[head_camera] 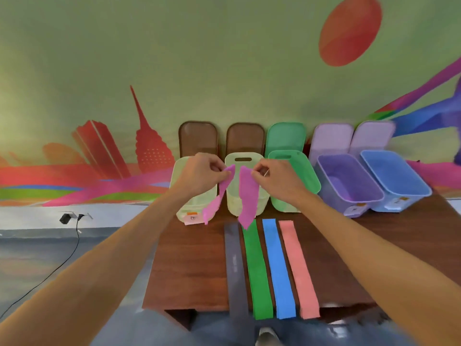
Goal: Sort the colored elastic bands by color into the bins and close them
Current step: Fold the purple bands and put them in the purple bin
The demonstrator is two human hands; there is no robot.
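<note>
1. Left hand (202,171) and right hand (272,176) each pinch the top of the pink band (247,196), spread above the pale bins (243,156), probably to drop it in.
2. Four other bands (279,270) lie parallel on the table (189,265), unsorted.
3. Lids (198,138) lean behind, so the bins stay open.

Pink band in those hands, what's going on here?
A person is sorting elastic bands by colour. The left hand and right hand pinch a pink band in front of the middle pale bin. The grey band, green band, blue band and salmon band lie side by side on the table, not yet sorted. The green bin, purple bin and blue bin stand open, lids leaning on the wall.
</note>
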